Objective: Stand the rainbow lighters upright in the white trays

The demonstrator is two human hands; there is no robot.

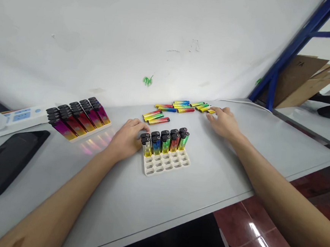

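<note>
Tray [164, 170]: lighters [166, 143] upright in back rows. Left hand [128, 137] at its rear-left corner, fingers curled, grip unclear from here. Right hand [224, 122] at loose lighters [185, 110] by wall [171, 44], can't tell if pinching. Left rack [91, 133]: purple-red lighters [81, 120].

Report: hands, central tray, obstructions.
Left hand beside central tray; right hand at loose lighters. Upright lighters at rear, front slots unfilled. Nothing blocks them.

Room right of tray [164, 165] (lighters [159, 121] behind)
</note>
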